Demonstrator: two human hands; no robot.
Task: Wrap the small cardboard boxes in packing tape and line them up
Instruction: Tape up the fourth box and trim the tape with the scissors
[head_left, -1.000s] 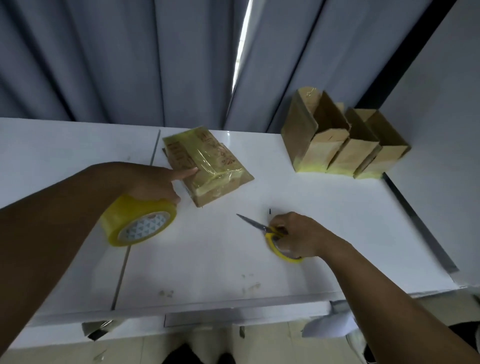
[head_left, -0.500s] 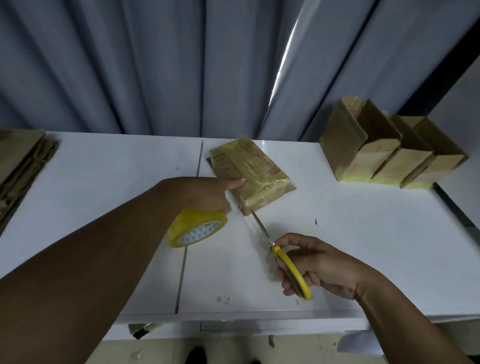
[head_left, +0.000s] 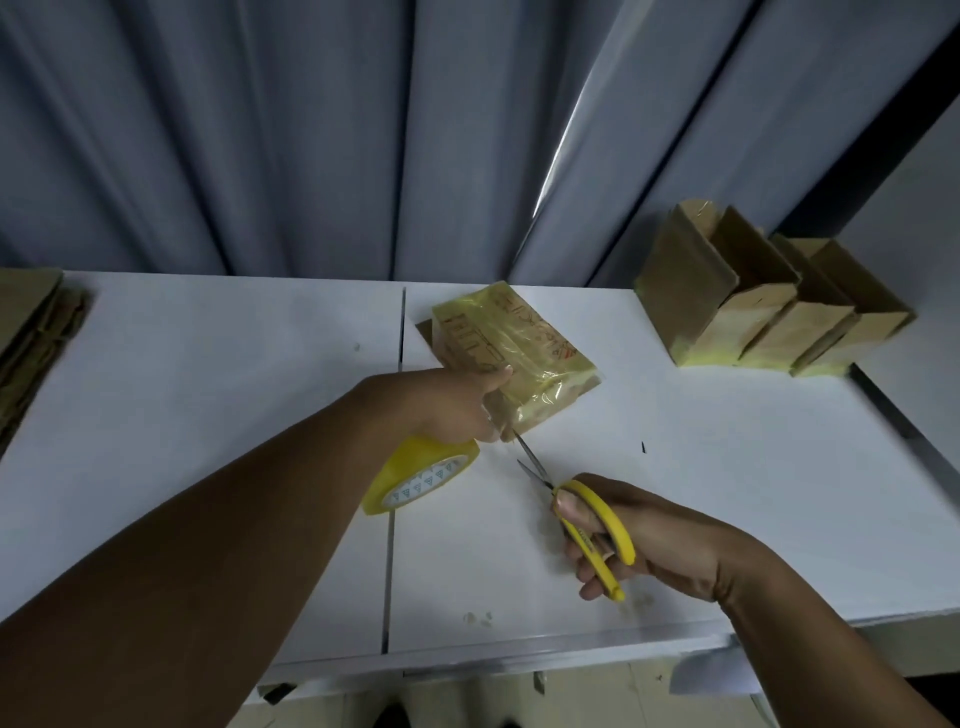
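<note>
A small cardboard box (head_left: 514, 353), wrapped in yellowish clear tape, lies flat on the white table (head_left: 727, 493). My left hand (head_left: 457, 400) holds the yellow tape roll (head_left: 423, 480) under the palm, and its forefinger presses on the box's near left corner. My right hand (head_left: 639, 535) grips yellow-handled scissors (head_left: 582, 514). Their blades are parted and point at the strip of tape between roll and box. Three wrapped boxes (head_left: 753, 306) stand in a row at the back right.
Flat cardboard sheets (head_left: 31, 332) lie stacked at the table's left edge. Grey curtains (head_left: 311, 130) hang behind the table. A seam (head_left: 396, 467) runs down the tabletop. The near table edge (head_left: 519, 654) is just below my arms.
My right hand lifted the scissors off the table and swung them toward the box, then parted the blades near the tape. The view shifted left. My left hand kept pressing the box.
</note>
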